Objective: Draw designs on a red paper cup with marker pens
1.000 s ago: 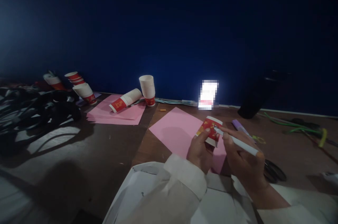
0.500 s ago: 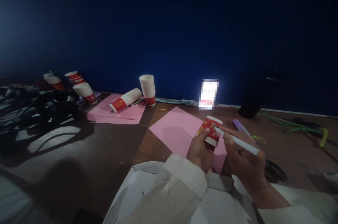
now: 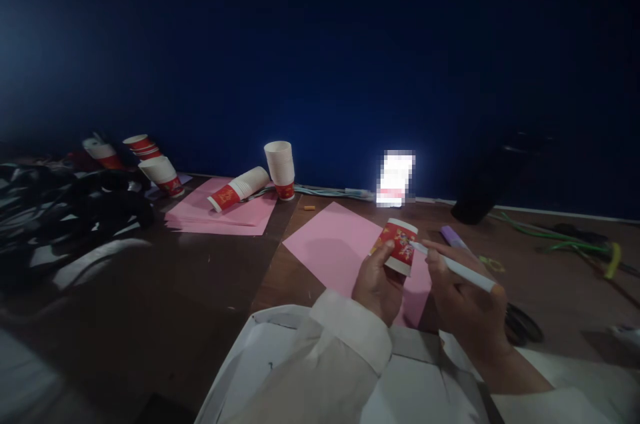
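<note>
My left hand [image 3: 376, 283] is wrapped round a small red and white paper cup [image 3: 399, 245], held tilted above a pink sheet of paper [image 3: 335, 244] on the brown table. My right hand [image 3: 463, 304] grips a white pen [image 3: 457, 268] whose tip points at the cup's side, touching it or nearly so. Both arms wear pale sleeves.
More paper cups lie and stand at the back: a stack [image 3: 281, 171], a toppled stack [image 3: 237, 189] on more pink sheets [image 3: 220, 214], others [image 3: 160, 174] at far left. A purple marker [image 3: 453, 237], scissors [image 3: 523, 325], green cables [image 3: 560, 237] lie right. Dark bags [image 3: 65, 211] sit left.
The cup has turned slightly in my left hand and the pen tip has slid a little right along it. The bright patch on the table at left has dimmed.
</note>
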{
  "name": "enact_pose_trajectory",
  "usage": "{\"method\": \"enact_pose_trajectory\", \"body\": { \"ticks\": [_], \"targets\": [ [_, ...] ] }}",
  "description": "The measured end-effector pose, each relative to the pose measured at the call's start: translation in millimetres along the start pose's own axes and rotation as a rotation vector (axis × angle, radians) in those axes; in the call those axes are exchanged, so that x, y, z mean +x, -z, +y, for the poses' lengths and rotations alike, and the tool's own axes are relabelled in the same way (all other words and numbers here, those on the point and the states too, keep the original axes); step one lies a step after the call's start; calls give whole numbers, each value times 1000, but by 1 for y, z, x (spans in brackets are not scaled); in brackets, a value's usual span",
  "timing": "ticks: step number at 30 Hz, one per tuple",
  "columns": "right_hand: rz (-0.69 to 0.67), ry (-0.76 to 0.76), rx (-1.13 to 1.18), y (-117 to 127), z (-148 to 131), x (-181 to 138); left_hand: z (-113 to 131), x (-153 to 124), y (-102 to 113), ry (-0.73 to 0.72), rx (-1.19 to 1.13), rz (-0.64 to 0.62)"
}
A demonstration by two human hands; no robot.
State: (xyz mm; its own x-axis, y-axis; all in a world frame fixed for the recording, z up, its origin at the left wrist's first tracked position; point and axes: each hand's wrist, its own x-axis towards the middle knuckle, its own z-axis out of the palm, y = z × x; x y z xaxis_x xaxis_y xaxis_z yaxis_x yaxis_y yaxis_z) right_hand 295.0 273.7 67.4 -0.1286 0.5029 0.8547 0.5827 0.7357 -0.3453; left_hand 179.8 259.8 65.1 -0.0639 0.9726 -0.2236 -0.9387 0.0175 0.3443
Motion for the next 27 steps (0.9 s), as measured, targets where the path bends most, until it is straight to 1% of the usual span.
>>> {"method": "enact_pose_trajectory", "body": {
  "ticks": [6, 10, 18, 24, 27],
  "targets": [
    [4, 23, 40, -1, 2, 0, 1, -1, -2, 2, 13, 11],
    [0, 17, 39, 0, 0, 1, 0, -1, 0, -33, 8, 19],
    [37, -2, 54, 2, -5, 2, -1, -3, -3, -37, -2, -17],
    [9, 33, 48, -1, -1, -1, -1, -4, -1, -53, 14, -85],
    [-3, 34, 58, -1, 1, 0, -1, -4, -2, -53, 29, -88]
  ]
}}
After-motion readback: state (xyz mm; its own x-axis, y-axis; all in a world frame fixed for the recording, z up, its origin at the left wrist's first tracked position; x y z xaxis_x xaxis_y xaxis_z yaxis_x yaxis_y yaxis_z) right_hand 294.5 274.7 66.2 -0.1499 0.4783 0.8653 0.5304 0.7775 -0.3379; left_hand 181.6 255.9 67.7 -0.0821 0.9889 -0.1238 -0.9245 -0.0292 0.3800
